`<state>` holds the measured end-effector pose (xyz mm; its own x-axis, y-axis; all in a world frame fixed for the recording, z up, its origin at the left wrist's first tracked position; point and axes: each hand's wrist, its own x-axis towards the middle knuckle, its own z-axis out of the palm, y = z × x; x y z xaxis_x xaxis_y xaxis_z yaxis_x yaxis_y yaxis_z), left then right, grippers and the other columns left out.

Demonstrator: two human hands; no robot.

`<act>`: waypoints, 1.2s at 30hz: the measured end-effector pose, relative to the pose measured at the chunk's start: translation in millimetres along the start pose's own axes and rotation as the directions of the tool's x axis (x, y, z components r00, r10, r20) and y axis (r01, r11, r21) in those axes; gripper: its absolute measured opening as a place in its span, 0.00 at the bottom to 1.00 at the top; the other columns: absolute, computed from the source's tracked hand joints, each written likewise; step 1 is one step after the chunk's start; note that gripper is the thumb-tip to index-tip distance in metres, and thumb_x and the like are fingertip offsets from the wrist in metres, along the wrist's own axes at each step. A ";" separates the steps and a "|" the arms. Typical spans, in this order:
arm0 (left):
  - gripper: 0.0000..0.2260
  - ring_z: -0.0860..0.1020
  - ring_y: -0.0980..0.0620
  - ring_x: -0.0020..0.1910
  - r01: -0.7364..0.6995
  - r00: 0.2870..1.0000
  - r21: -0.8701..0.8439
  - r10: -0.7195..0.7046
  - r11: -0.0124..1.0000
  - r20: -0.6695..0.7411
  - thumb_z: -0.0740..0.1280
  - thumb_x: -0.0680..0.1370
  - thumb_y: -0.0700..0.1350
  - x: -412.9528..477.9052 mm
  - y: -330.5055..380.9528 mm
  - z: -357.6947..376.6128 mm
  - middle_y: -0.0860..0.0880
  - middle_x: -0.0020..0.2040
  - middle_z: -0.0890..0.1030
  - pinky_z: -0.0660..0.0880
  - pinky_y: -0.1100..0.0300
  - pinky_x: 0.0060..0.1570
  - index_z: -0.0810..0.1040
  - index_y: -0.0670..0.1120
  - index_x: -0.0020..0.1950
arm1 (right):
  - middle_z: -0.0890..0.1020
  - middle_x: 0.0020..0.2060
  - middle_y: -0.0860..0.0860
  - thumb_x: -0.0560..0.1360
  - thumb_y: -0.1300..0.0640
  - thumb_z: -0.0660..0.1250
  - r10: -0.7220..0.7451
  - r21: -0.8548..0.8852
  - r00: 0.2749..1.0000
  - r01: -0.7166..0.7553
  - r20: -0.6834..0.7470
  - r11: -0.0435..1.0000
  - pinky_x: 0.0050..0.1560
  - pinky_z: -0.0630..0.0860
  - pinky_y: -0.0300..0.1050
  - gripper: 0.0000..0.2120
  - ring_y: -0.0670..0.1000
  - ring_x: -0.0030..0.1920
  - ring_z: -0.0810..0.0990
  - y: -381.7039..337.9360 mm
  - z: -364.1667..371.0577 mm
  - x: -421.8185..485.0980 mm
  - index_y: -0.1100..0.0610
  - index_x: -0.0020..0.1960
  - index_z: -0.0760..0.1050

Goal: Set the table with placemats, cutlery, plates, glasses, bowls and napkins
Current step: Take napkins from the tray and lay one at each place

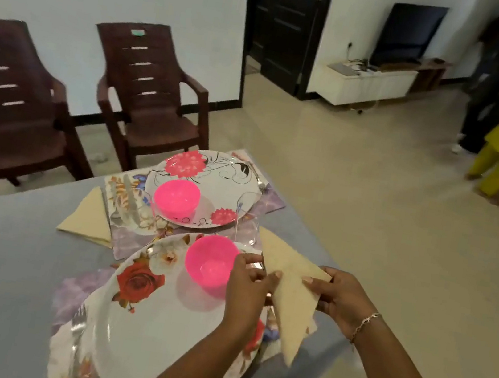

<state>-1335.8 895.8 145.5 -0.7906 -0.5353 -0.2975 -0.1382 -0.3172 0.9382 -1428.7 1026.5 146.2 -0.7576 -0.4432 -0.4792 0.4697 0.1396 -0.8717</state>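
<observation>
Placed napkin [88, 219] flat on table [15, 251], left of far placemat [123, 202]. Near plate [157, 320] carries pink bowl [209, 263]. Left hand [249, 281] just right of bowl, pinching left edge of held napkin [290, 295]. Cream triangle spans between hands above table's right edge, point down. Right hand [339, 296] grips its right corner.

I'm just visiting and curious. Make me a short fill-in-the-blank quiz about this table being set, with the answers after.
The left hand and right hand hold a cream napkin folded into a ____.
The bowl on the near plate is coloured ____.
A second napkin lies flat on the grey table, to the ____ of the far plate.
Missing words: triangle; pink; left.
</observation>
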 end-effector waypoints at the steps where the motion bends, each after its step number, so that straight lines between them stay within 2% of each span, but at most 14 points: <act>1: 0.13 0.79 0.46 0.43 0.002 0.999 -0.011 -0.002 1.000 -0.032 0.67 0.74 0.32 3.2 -3.6 9.2 0.44 0.44 0.79 0.78 0.57 0.35 0.69 0.48 0.48 | 0.80 0.36 0.57 0.73 0.70 0.65 -0.001 -0.020 1.000 0.001 0.000 1.000 0.30 0.79 0.40 0.04 0.48 0.30 0.81 -6.2 -8.4 13.3 0.65 0.47 0.75; 4: 0.12 0.78 0.44 0.46 -0.006 0.994 0.108 0.018 0.994 -0.106 0.65 0.73 0.30 11.3 -20.7 36.5 0.44 0.45 0.78 0.78 0.50 0.43 0.69 0.47 0.46 | 0.79 0.36 0.57 0.73 0.72 0.64 0.023 -0.100 1.000 -0.021 0.021 0.995 0.28 0.78 0.37 0.06 0.49 0.30 0.80 -19.5 -30.9 46.6 0.64 0.43 0.75; 7: 0.13 0.78 0.48 0.45 0.022 0.990 0.233 0.011 0.972 -0.142 0.65 0.73 0.30 28.1 -35.2 56.0 0.50 0.44 0.77 0.78 0.56 0.44 0.73 0.49 0.43 | 0.77 0.34 0.56 0.74 0.72 0.63 0.047 -0.216 0.998 -0.035 0.047 0.976 0.26 0.77 0.35 0.06 0.49 0.29 0.77 -21.4 -45.7 68.9 0.64 0.42 0.74; 12: 0.13 0.77 0.51 0.48 0.018 0.992 0.457 0.041 0.889 -0.120 0.65 0.74 0.35 52.7 -56.1 77.4 0.50 0.50 0.76 0.75 0.69 0.41 0.72 0.47 0.56 | 0.74 0.31 0.54 0.74 0.74 0.60 0.035 -0.297 0.999 -0.026 0.027 0.954 0.22 0.73 0.33 0.06 0.49 0.28 0.74 -16.9 -65.9 109.0 0.66 0.44 0.73; 17: 0.13 0.75 0.52 0.54 -0.038 0.957 0.724 0.233 0.689 -0.171 0.64 0.78 0.41 67.4 -58.4 80.6 0.51 0.58 0.74 0.70 0.64 0.50 0.71 0.47 0.62 | 0.72 0.29 0.54 0.73 0.74 0.61 0.056 -0.416 0.998 -0.046 0.012 0.908 0.24 0.71 0.39 0.13 0.51 0.30 0.70 0.4 -73.5 147.2 0.60 0.34 0.73; 20: 0.16 0.71 0.52 0.61 -0.057 0.952 0.884 0.293 0.464 -0.092 0.65 0.77 0.43 71.4 -66.6 76.1 0.50 0.63 0.72 0.68 0.63 0.56 0.71 0.47 0.65 | 0.73 0.31 0.56 0.72 0.73 0.63 0.058 -0.491 0.998 -0.050 0.000 0.870 0.34 0.68 0.46 0.13 0.54 0.33 0.70 9.3 -74.8 162.4 0.59 0.32 0.72; 22: 0.15 0.73 0.50 0.60 -0.081 0.948 0.951 0.317 0.299 -0.019 0.70 0.73 0.43 71.6 -70.6 75.4 0.49 0.60 0.75 0.70 0.60 0.57 0.76 0.47 0.60 | 0.75 0.34 0.58 0.71 0.70 0.66 0.053 -0.521 0.998 -0.059 -0.026 0.852 0.39 0.74 0.51 0.12 0.57 0.36 0.74 11.5 -74.9 169.1 0.58 0.32 0.73; 24: 0.16 0.78 0.51 0.53 -0.098 0.949 0.985 0.312 0.145 0.049 0.78 0.63 0.48 74.1 -76.6 75.7 0.52 0.50 0.81 0.70 0.61 0.54 0.81 0.50 0.49 | 0.77 0.37 0.58 0.71 0.64 0.69 0.024 -0.579 1.000 -0.029 -0.016 0.815 0.45 0.79 0.56 0.07 0.61 0.41 0.78 9.6 -73.0 169.3 0.58 0.36 0.74; 26: 0.21 0.80 0.50 0.51 -0.086 0.959 0.996 0.274 0.032 0.074 0.80 0.55 0.54 77.3 -80.0 80.2 0.53 0.46 0.82 0.72 0.59 0.55 0.82 0.51 0.44 | 0.78 0.44 0.59 0.72 0.58 0.69 -0.041 -0.742 0.999 0.048 0.027 0.669 0.46 0.78 0.53 0.07 0.62 0.47 0.79 6.0 -73.0 163.6 0.59 0.47 0.74; 28: 0.28 0.81 0.46 0.54 -0.078 0.969 0.996 0.231 -0.032 0.084 0.79 0.51 0.61 82.5 -83.3 84.1 0.51 0.50 0.83 0.76 0.51 0.55 0.83 0.50 0.47 | 0.74 0.55 0.58 0.74 0.54 0.67 -0.199 -0.939 0.974 0.170 0.112 0.299 0.50 0.73 0.49 0.16 0.61 0.54 0.76 5.1 -74.6 159.6 0.58 0.59 0.72; 30: 0.35 0.79 0.44 0.58 -0.051 0.988 0.996 0.139 -0.073 0.061 0.78 0.50 0.65 86.2 -84.1 88.4 0.48 0.54 0.82 0.72 0.45 0.58 0.83 0.48 0.51 | 0.74 0.54 0.58 0.69 0.59 0.71 -0.376 -0.940 0.876 0.340 0.303 0.036 0.49 0.74 0.50 0.19 0.61 0.52 0.77 9.9 -74.1 155.3 0.59 0.58 0.73; 32: 0.38 0.67 0.40 0.70 -0.069 0.993 0.991 0.082 -0.113 0.079 0.75 0.60 0.64 87.8 -82.6 92.4 0.44 0.67 0.74 0.55 0.42 0.68 0.76 0.45 0.64 | 0.79 0.45 0.56 0.55 0.64 0.78 -0.415 -0.868 0.771 0.483 0.483 -0.114 0.37 0.78 0.48 0.22 0.58 0.39 0.80 23.4 -74.6 156.9 0.58 0.47 0.79; 34: 0.36 0.47 0.41 0.76 -0.107 0.992 0.987 0.058 -0.119 0.114 0.67 0.74 0.58 92.3 -85.3 92.6 0.43 0.77 0.56 0.34 0.44 0.69 0.59 0.43 0.75 | 0.81 0.41 0.53 0.49 0.62 0.80 -0.358 -0.812 0.732 0.552 0.580 -0.189 0.32 0.79 0.44 0.22 0.53 0.35 0.81 34.6 -76.3 156.4 0.55 0.41 0.79; 36: 0.34 0.40 0.42 0.76 -0.089 0.995 0.986 0.029 -0.138 0.094 0.62 0.77 0.57 93.6 -86.8 91.7 0.44 0.78 0.50 0.31 0.45 0.69 0.53 0.43 0.76 | 0.81 0.42 0.51 0.50 0.58 0.81 -0.303 -0.788 0.728 0.582 0.615 -0.202 0.34 0.79 0.42 0.21 0.52 0.37 0.82 37.7 -77.3 153.3 0.53 0.41 0.79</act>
<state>-1452.5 945.0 52.4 -0.8467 -0.4687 -0.2518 -0.4993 0.8635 0.0715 -1562.1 1032.3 31.9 -0.4146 -0.9098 -0.0220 -0.8929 0.4113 -0.1835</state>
